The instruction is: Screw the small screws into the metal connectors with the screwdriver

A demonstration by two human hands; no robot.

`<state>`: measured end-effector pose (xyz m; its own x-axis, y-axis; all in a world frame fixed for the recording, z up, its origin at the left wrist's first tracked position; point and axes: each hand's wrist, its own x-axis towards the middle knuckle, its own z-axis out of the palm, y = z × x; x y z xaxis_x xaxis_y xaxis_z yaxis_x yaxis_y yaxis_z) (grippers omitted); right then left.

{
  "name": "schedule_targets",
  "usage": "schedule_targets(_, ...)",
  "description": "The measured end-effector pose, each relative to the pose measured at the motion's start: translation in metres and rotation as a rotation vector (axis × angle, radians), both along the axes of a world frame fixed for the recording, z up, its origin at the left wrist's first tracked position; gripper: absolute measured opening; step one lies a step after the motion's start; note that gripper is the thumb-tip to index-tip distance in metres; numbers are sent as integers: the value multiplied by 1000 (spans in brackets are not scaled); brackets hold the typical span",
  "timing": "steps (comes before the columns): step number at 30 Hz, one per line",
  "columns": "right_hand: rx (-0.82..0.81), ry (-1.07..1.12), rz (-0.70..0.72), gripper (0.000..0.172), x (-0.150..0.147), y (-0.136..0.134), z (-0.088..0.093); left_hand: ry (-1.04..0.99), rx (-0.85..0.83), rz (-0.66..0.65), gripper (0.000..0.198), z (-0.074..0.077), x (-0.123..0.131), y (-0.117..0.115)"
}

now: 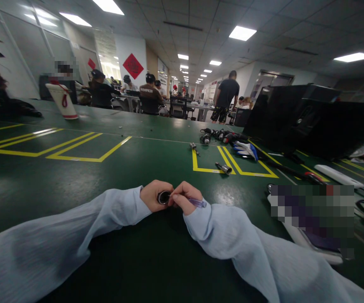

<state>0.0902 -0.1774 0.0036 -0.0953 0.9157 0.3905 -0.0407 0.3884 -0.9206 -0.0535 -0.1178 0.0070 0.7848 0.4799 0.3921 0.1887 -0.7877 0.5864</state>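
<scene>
My left hand [154, 194] is closed around a dark cylindrical part [163, 198], whose round, metal-rimmed open end faces me. In my right hand [185, 196] is a small screwdriver with a translucent purple handle [198, 203], pinched between thumb and fingers. Its thin shaft points left to the rim of the cylinder; whether it touches inside I cannot tell. Both hands meet above the green tabletop [156, 162]. Further off, a silver cylindrical metal part [225, 168] lies on a yellow tape line, and smaller metal pieces [193, 147] lie behind it.
Black cylindrical parts with cables [206, 138] and a blue-and-white glove [245, 150] lie at the back right. Black monitors [295, 118] stand behind them. A partly blurred flat device [311, 223] lies at right. A white cup [62, 101] stands back left. People sit beyond the table.
</scene>
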Motion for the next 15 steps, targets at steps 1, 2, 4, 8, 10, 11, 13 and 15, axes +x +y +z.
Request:
schedule_targets(1,-20,14,29,7,0,1,0,12,7,-7,12,-1,-1,1)
schedule_targets(2,-51,38,68,7,1,3,-1,24,10,-16,12,-3,-1,2)
schedule_targets(4,-139,116,164,5,3,8,-2,39,2,-47,9,-6,-2,3)
schedule_targets(8,-365,253,328,3,8,20,-1,35,-37,-102,5,-7,-2,4)
schedule_targets(10,-414,277,367,3,9,22,0,30,-25,-100,6,-5,-2,3)
schedule_targets(11,-409,291,370,3,9,21,0,25,-17,-96,6,-4,-2,2)
schedule_targets(13,-367,316,338,2,9,18,1,7,-13,-84,7,-2,-1,2)
schedule_targets(15,-301,293,271,3,9,14,0,-10,-15,-62,8,-1,-1,1)
